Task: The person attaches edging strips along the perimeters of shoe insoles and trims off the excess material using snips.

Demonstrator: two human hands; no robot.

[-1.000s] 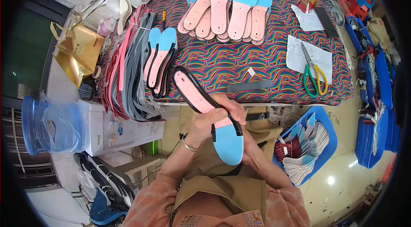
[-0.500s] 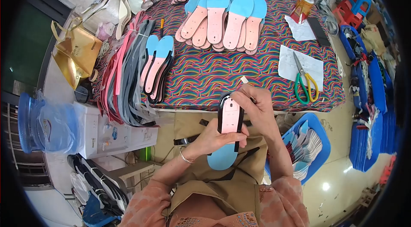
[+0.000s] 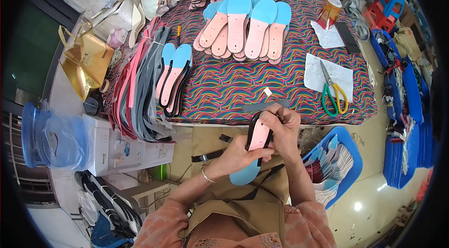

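Observation:
A pink insole (image 3: pixel 258 136) with a blue forefoot and black edging is held over my lap, just off the table's front edge. My left hand (image 3: pixel 241 153) grips it around the middle, thumb across the pink face. At its upper, rounded end, my right hand (image 3: pixel 284 129) has its thumb and fingers closed on the insole's black-edged rim. Those fingers cover part of that end, and what else they may hold is hidden. Just beyond them lie a flat grey strip (image 3: pixel 252 107) and a small white scrap (image 3: pixel 267 91) on the patterned cloth.
Edged insoles (image 3: pixel 175 77) and bundled strips (image 3: pixel 140 79) lie left on the table. A heap of insoles (image 3: pixel 238 28) sits farther back. Scissors (image 3: pixel 334 91) rest on paper at right, near a bottle (image 3: pixel 330 7). A blue basket (image 3: pixel 353 154) of insoles stands below right.
My right hand has moved down slightly and closed more tightly around the insole's end. The insole now leans a little to the right at its top. The grey strip has come into sight.

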